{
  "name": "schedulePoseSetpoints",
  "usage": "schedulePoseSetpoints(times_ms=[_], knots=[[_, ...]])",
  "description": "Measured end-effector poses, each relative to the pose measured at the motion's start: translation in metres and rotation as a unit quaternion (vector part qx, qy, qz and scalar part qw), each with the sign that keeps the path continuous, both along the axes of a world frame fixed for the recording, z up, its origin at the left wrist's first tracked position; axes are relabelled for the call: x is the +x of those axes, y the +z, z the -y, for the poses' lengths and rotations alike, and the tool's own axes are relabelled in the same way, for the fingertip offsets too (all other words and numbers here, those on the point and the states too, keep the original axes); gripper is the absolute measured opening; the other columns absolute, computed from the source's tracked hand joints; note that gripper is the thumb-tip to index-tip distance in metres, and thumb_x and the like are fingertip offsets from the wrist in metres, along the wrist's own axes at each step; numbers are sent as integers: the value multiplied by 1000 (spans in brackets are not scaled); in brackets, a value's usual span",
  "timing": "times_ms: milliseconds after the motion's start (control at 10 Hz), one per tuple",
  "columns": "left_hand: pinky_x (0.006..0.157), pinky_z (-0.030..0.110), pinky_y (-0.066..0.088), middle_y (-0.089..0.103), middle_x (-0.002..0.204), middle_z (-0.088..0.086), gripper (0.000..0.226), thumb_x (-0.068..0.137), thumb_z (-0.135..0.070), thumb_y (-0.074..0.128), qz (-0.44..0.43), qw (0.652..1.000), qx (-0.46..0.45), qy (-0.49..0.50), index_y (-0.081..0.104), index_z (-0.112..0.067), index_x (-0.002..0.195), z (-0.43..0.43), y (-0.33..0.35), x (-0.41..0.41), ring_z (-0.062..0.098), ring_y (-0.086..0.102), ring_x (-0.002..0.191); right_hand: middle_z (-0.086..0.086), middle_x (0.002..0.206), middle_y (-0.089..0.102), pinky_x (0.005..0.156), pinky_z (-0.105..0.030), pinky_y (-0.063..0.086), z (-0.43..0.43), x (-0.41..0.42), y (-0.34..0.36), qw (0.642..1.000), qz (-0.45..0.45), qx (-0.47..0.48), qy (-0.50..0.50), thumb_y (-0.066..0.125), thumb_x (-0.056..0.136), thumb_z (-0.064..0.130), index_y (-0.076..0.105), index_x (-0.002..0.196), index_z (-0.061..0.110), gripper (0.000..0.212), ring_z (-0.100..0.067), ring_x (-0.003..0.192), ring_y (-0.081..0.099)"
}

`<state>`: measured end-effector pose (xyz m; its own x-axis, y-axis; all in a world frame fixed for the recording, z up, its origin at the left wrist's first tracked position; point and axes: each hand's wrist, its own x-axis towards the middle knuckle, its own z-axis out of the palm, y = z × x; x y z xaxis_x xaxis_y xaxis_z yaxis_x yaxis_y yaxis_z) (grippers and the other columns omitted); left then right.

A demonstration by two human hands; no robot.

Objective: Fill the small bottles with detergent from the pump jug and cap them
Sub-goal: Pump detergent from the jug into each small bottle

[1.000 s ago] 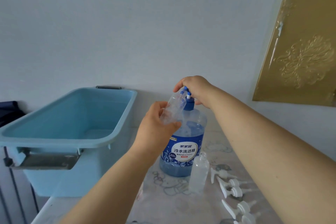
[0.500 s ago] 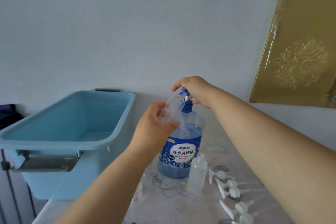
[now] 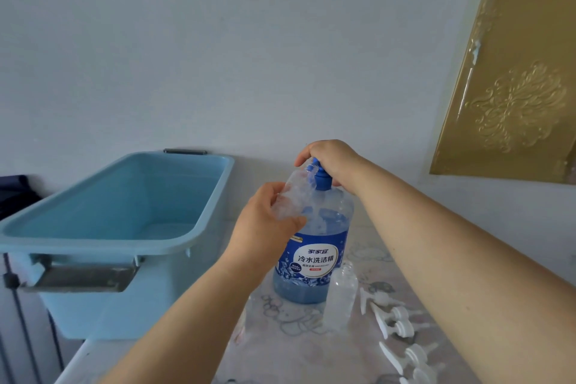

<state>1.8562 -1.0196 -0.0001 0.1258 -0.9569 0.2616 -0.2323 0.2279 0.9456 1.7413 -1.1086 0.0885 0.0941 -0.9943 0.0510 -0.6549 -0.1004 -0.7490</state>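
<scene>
Patterned worktop [image 3: 296, 355] against a plain wall, blue tub [image 3: 93, 246] far left. On the left hand [image 3: 265, 227] the fingers are wrapped round a clear small bottle [image 3: 293, 196], tilted with its mouth at the spout of the pump jug [image 3: 314, 259]. The right hand [image 3: 333, 162] is curled over the pump head [image 3: 318, 178] — looks like a filling stroke. Held bottle looks near empty. Just right of the jug a second small bottle [image 3: 341, 299] stands uncapped, fill level unclear. White spray caps [image 3: 396, 321] lie loose near right — none fitted, so most of the job is left.

Clear glossy plastic jug [image 3: 314, 246] — embossed gold panel [image 3: 511, 97]
</scene>
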Motion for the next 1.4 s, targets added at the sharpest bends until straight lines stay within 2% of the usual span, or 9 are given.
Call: schedulePoseSetpoints(times_ms=[300,400,600,800,900,1100,1200,1300,1400], knots=[[70,25,52,64,100,-12,38,80,-14,70,12,999,-41,0,53,-36,106,1,11,3,7,62,86,3,72,55,50,-19,36,-2,-7,9,997,71,-36,6,55,84,14,66,86,12,11,-8,58,47],[77,35,56,64,101,-11,38,81,-16,71,3,1000,-28,-2,52,-36,107,2,5,0,10,64,88,1,75,57,56,-21,40,3,-6,2,996,81,-26,-2,56,81,14,67,80,13,11,-11,61,49],[66,23,50,65,99,-11,38,80,-16,71,-7,1000,-14,-7,53,-34,108,3,-2,0,6,64,84,7,68,50,54,-18,36,3,-7,-6,999,30,-28,18,49,87,13,62,69,20,24,-5,59,43],[71,28,54,67,99,-8,36,81,-16,70,-7,1000,-20,-9,53,-35,106,-3,2,-1,10,65,85,6,68,48,55,-19,36,-2,-7,2,999,19,-40,9,48,90,11,58,71,19,23,-5,57,40],[71,29,54,66,100,-8,37,80,-14,71,0,999,-31,-4,55,-34,107,0,9,2,10,65,87,0,67,47,66,-22,39,-11,-1,17,1000,-5,10,-21,51,91,9,46,64,14,29,-11,54,37],[71,29,55,65,100,-11,38,80,-15,71,-7,1000,-28,-4,53,-36,107,3,6,1,8,64,85,0,67,47,32,-13,36,-5,-5,11,997,49,62,-25,55,87,5,51,65,10,23,-11,52,40],[71,31,55,64,100,-11,38,81,-15,71,-13,1000,-17,-9,53,-35,107,4,0,0,10,65,85,6,67,52,36,-9,38,2,-8,-1,998,56,-21,6,53,86,13,63,74,15,16,-7,56,46],[67,26,51,64,101,-10,39,80,-14,72,-9,1000,-16,-10,53,-34,108,3,-3,0,9,64,85,6,68,51,52,-17,38,3,-9,-8,999,38,-30,22,53,86,13,61,67,19,22,-7,59,45],[69,30,55,65,101,-8,38,80,-14,72,-7,1000,-12,-8,53,-36,105,2,-1,1,11,66,84,5,69,50,53,-18,36,0,-7,-4,999,26,-25,17,53,85,12,61,69,18,19,-7,59,43]])
